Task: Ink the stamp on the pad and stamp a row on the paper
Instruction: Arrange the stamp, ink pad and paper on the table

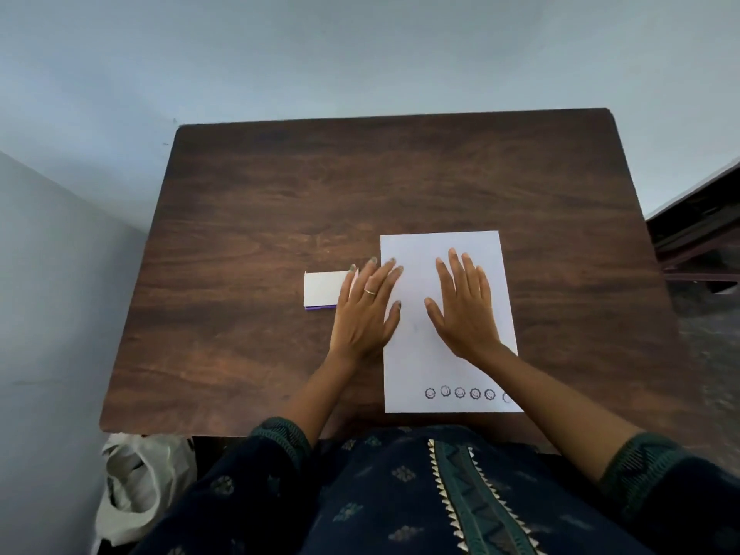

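A white sheet of paper [444,354] lies on the brown wooden table [280,202], right of centre. Along its near edge runs a row of several round stamped marks [460,392]; my right forearm covers the row's right end. My right hand [464,310] lies flat and open on the paper, fingers spread. My left hand [368,306] lies flat with fingers apart across the paper's left edge. Its outer fingers overlap a white ink pad box [322,289] with a purple base, shut, just left of the paper. No stamp is visible.
The table stands in a corner with pale walls behind and to the left. A white plastic bag [140,486] sits on the floor at the near left. Dark furniture [700,234] stands to the right of the table.
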Available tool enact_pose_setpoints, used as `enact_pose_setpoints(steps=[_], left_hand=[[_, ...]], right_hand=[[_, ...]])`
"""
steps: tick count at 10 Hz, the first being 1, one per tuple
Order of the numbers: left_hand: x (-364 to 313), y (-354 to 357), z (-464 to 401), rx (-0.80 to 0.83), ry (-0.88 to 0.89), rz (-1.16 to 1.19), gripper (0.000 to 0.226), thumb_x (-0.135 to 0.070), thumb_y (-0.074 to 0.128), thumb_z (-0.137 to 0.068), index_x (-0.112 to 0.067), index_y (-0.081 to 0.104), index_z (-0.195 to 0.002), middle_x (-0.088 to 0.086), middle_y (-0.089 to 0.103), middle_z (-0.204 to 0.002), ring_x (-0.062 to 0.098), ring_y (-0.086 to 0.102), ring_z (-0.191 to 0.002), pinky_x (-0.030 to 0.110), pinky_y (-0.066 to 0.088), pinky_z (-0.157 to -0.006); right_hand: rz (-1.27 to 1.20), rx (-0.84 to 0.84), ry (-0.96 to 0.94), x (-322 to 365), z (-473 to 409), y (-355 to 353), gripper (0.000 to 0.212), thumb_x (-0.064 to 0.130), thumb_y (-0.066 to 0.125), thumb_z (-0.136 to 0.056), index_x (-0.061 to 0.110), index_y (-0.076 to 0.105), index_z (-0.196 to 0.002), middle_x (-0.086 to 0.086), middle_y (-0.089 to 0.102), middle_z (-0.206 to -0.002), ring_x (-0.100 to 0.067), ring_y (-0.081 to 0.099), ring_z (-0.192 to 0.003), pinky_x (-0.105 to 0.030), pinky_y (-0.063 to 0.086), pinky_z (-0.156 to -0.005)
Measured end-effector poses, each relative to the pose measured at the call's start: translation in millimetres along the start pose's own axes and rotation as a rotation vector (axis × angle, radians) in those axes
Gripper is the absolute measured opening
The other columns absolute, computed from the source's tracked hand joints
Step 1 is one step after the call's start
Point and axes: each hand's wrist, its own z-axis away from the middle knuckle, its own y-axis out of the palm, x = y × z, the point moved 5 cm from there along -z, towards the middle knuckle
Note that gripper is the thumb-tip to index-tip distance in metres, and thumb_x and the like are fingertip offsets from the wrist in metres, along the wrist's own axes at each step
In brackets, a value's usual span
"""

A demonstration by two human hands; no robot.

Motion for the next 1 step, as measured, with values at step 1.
enact_pose_setpoints(steps=[1], left_hand=[[11.6,-13.4,-34.7,-0.017,0.0,-0.13,0.055,-0.031,0.045,-0.092,-0.015,0.036,-0.144,0.005,0.036,-0.151,0.026,0.028,-0.142,0.047,0.014,-0.116]], right_hand=[[0.039,-0.062,-0.042,7.5,-22.6,-19.4,0.064,0.041,0.044,-0.09,0.01,0.03,-0.144,-0.015,0.025,-0.154,-0.035,0.022,-0.143,-0.048,0.015,-0.116]])
